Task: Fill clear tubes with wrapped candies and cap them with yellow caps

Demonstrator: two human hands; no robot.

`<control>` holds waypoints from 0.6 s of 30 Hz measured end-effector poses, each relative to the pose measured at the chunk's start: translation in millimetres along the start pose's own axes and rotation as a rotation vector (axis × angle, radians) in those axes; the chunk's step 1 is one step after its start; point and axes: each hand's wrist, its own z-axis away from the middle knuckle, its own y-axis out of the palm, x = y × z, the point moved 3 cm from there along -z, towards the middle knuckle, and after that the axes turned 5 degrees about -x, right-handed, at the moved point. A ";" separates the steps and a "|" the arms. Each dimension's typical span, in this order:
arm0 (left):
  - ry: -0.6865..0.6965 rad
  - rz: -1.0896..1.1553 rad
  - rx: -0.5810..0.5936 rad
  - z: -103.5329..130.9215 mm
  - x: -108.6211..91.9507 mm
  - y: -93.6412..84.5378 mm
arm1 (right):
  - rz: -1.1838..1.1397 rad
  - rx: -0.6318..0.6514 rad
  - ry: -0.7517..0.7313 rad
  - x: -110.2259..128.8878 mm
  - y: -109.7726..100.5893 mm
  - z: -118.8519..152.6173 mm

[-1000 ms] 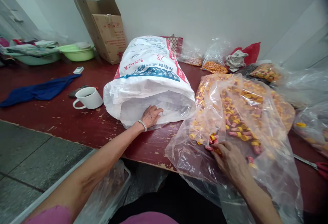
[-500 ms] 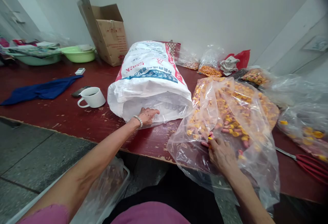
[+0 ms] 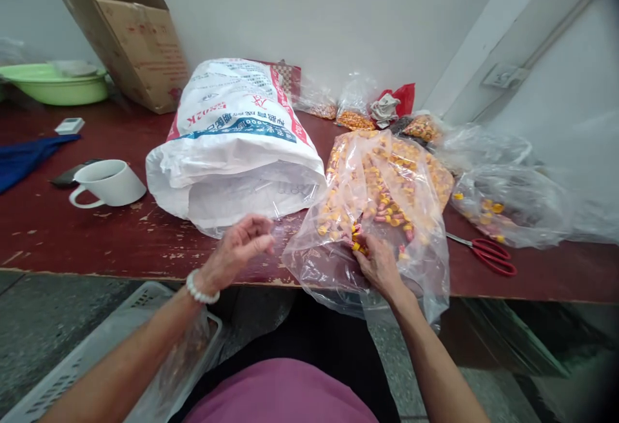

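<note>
My left hand (image 3: pixel 242 249), with a pale bead bracelet on its wrist, hovers over the table's front edge with fingers half curled and apart, holding nothing. Just beyond it lies a white woven sack (image 3: pixel 236 152) with red and blue print, its mouth facing me. My right hand (image 3: pixel 380 262) is at the mouth of a large clear plastic bag (image 3: pixel 314 258), its fingers closed on a few small yellow-capped pink pieces (image 3: pixel 356 237). Many more of these pieces (image 3: pixel 387 171) fill the far part of the bag. The fingertips are partly hidden.
A white mug (image 3: pixel 113 184) stands left of the sack. Red-handled scissors (image 3: pixel 488 255) lie right of the clear bag. Behind are a cardboard box (image 3: pixel 140 42), a green basin (image 3: pixel 58 84) and several small filled bags. A white crate (image 3: pixel 62 371) is below the table.
My left hand has withdrawn from the sack's mouth towards me, and its fingers have curled. My right hand stays at the pieces in the clear bag. The view has turned right.
</note>
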 end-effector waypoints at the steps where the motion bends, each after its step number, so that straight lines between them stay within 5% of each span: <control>1: -0.057 0.066 0.056 13.5 0.5 14.6 | -0.043 -0.032 0.020 -1.5 -1.5 -0.2; 4: -0.163 0.161 0.170 38.6 7.7 53.8 | -0.155 -0.113 0.066 2.8 -14.0 5.2; 7: -0.171 0.120 0.232 42.1 16.5 77.8 | -0.358 -0.053 0.047 24.5 -37.5 20.3; 13: -0.113 -0.061 0.352 36.4 14.0 93.6 | -0.655 0.210 -0.196 81.6 -73.4 46.3; 18: -0.222 0.217 0.332 42.5 22.0 99.1 | -0.607 0.113 -0.346 108.5 -63.5 56.6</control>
